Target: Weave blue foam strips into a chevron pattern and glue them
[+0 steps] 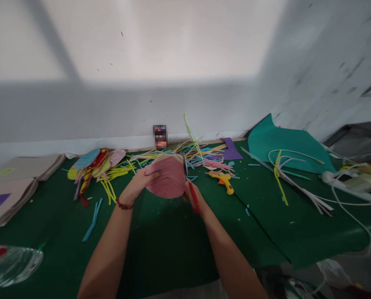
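My left hand (139,181) grips the left edge of a rounded pink foam piece (170,177), thumb on top, and holds it up over the green table cover (160,241). A red bracelet sits on that wrist. My right hand (192,195) is closed on red-handled scissors (189,182), whose blades point up along the right edge of the pink piece.
A yellow glue gun (224,182) lies just right of my hands. Behind are coloured foam strips (197,153), a pile of cut shapes (93,166) at the left, a teal sheet (285,145), white cords (313,195) and a clear plastic bottle (11,261).
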Demonstrator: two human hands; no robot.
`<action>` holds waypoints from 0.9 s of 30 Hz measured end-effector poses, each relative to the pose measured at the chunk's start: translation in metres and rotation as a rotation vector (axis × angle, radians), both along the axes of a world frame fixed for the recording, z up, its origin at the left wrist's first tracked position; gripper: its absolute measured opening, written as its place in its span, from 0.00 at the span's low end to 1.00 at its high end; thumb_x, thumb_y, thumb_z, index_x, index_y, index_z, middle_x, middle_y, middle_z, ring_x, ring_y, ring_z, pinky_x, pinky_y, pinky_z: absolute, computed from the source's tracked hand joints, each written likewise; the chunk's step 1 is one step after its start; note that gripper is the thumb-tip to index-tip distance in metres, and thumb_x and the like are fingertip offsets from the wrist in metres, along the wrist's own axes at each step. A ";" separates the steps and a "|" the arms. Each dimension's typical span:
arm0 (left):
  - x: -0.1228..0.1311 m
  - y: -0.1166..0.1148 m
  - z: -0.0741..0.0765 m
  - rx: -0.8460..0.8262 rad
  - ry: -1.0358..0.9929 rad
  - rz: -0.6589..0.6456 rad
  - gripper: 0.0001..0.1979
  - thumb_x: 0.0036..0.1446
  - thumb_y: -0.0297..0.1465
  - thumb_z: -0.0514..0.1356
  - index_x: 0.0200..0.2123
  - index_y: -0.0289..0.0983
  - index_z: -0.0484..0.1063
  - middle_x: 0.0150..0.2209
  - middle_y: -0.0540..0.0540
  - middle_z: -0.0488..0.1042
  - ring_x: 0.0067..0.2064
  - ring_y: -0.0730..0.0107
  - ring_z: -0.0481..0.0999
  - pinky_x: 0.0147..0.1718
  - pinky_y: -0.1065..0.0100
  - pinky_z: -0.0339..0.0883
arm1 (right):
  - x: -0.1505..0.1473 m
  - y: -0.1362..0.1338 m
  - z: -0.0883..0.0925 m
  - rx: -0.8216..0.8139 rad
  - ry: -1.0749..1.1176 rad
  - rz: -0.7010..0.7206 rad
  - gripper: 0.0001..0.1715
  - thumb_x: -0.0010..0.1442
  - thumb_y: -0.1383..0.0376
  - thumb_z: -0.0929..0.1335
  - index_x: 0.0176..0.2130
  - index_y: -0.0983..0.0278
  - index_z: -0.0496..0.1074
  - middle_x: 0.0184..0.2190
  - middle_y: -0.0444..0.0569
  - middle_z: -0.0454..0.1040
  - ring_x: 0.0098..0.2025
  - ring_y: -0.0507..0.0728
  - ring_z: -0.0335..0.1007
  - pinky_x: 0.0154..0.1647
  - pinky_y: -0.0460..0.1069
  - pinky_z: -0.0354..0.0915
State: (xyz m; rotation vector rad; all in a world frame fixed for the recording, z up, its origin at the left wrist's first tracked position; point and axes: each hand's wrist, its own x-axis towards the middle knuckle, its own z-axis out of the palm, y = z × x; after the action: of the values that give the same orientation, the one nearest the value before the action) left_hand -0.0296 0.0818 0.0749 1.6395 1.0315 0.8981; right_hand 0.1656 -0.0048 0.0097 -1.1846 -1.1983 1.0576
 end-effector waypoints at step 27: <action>-0.005 0.001 0.000 -0.055 0.019 -0.040 0.26 0.42 0.45 0.66 0.42 0.33 0.77 0.40 0.42 0.80 0.41 0.55 0.76 0.43 0.60 0.67 | 0.001 0.000 -0.003 0.023 -0.057 0.037 0.35 0.52 0.33 0.56 0.25 0.60 0.59 0.16 0.39 0.59 0.17 0.49 0.56 0.19 0.46 0.55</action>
State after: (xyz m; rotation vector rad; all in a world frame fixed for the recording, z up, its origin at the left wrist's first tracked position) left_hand -0.0344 0.0825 0.0747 1.6197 1.0250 0.8220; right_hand 0.1670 -0.0047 0.0067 -1.1860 -1.2773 1.0409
